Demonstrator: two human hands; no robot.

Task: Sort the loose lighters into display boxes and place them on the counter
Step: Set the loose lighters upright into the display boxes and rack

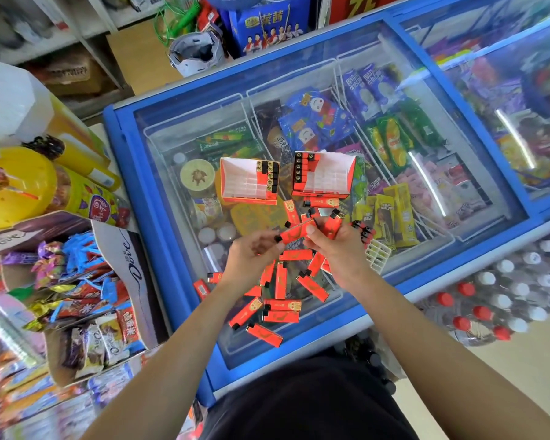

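Loose lighters (281, 281) lie scattered on the glass freezer lid (140, 198), close to its near blue edge and partly under both hands. Farther in, the left display box (238, 182) and right display box (331, 176) stand side by side with a narrow gap between them and bare glass toward the left rim. The left hand (251, 254) and right hand (338, 250) together pinch one red lighter (294, 235) just short of the boxes; the right hand's curled fingers hold several more.
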